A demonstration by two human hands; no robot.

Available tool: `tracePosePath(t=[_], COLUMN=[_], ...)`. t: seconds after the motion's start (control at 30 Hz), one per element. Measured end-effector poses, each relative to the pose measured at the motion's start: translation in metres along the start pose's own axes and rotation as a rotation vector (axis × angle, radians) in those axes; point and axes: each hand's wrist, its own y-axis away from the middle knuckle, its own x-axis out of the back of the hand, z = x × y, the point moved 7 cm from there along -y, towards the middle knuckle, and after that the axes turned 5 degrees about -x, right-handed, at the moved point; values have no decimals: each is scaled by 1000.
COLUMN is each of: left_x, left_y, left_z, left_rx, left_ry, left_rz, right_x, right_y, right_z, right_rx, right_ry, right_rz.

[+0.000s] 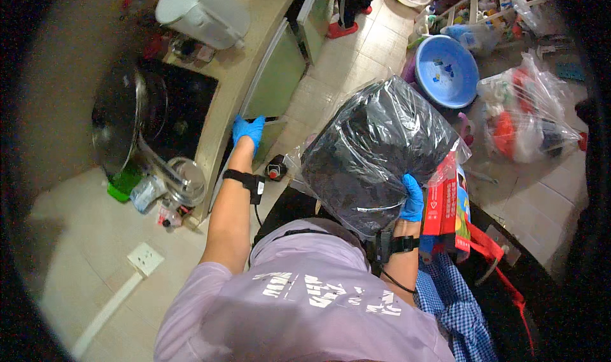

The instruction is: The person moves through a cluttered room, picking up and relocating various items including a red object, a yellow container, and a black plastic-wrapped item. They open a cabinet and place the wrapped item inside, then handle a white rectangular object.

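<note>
In a blue glove, my left hand (pixel 248 132) is at the edge of a pale green cabinet door (pixel 274 78) under the counter, its fingers bent over the edge. My right hand (pixel 413 200), also gloved in blue, grips the near right side of a large clear plastic bag (pixel 377 152). Something black and bulky fills this bag, and the plastic hides what it is. The bag is in front of my body, above the tiled floor. Just right of my right hand stands a red printed carry bag (pixel 441 204).
A stovetop (pixel 186 109) with a lidded pan (pixel 119 118) and a white bucket (pixel 200 13) occupy the left counter. A dark bottle (pixel 275 168) stands below. Right lie a blue basin (pixel 446 71) and a filled clear bag (pixel 525 109). Another person's red shoe (pixel 342 30) shows ahead.
</note>
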Motion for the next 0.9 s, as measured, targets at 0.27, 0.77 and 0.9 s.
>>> tracePosePath(t=[0.27,0.77,0.9], left_x=[-1,-3,-1], left_y=[12,24,33], left_z=[15,-8,4], left_rx=[110,19,-64], left_ry=[-120,-79,-71], left_rz=[160,492,453], right_x=[20,44,59], right_y=[-76,-138,-145], right_z=[-6,-5,5], right_rx=[-39,-223,-218], right_ry=[102,99,85], right_rz=[152,114,88])
